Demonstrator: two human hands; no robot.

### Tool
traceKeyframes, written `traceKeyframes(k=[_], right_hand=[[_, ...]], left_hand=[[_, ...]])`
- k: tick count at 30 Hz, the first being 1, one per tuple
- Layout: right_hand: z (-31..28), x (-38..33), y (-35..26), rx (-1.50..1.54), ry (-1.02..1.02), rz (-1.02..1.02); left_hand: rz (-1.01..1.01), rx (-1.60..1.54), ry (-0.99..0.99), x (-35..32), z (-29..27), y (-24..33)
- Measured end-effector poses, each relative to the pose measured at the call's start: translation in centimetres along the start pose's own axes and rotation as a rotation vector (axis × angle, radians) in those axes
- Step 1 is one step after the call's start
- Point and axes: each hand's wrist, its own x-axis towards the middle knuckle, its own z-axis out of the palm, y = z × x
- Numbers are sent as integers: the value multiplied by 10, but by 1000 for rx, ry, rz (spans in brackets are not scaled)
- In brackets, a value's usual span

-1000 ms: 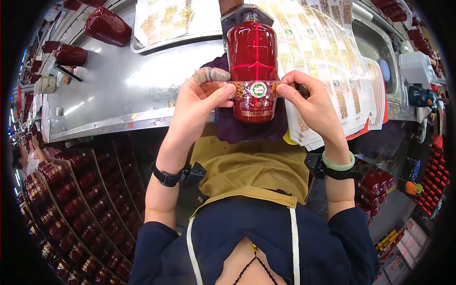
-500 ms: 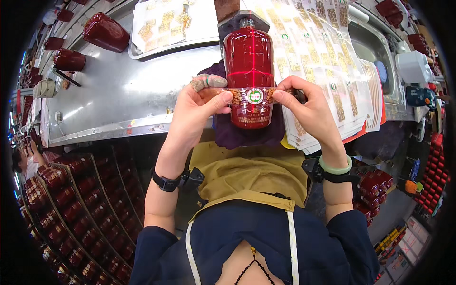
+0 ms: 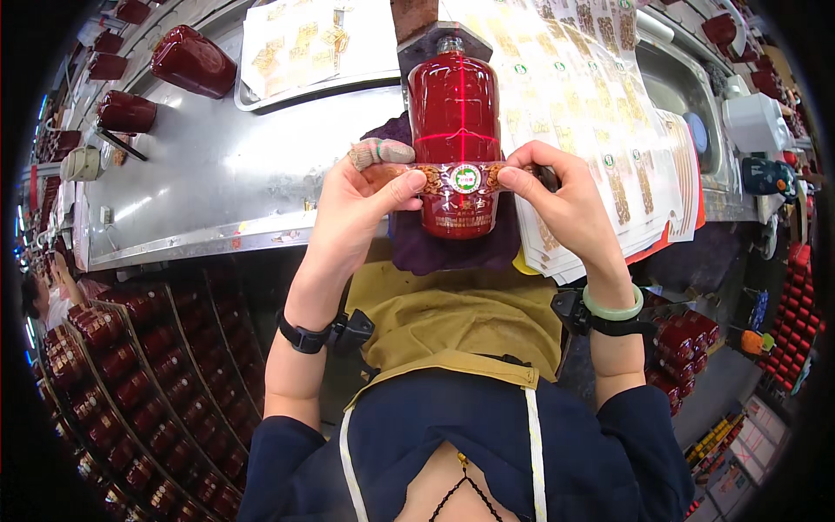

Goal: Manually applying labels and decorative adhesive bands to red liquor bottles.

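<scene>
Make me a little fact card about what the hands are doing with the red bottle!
Main thing: red bottle lying on a purple cloth
Left hand: presses one end of the label band onto the bottle
Right hand: presses the other end
Light: thin red line crossing the bottle
Surface: metal table
Beside it: sheets of labels on the right
Nearby: more red bottles at upper left, crates of bottles lower left

I see my left hand (image 3: 361, 204) and right hand (image 3: 565, 196) pressing a band label (image 3: 461, 178) against a red bottle (image 3: 457, 130) lying on a purple cloth (image 3: 452, 252) on the steel bench (image 3: 217, 183). Label sheets (image 3: 600, 113) lie just right; crated red bottles (image 3: 113, 365) sit below left.
</scene>
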Motion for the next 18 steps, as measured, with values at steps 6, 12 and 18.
traceKeyframes(k=[6,12,18], right_hand=[[-1,-1,-1,-11,-11,30],[0,0,0,11,2,19],[0,-1,-3,-7,-3,41]], left_hand=[[1,-3,0,0,1,0],[13,3,9,-1,3,0],[22,33,30,-1,6,2]])
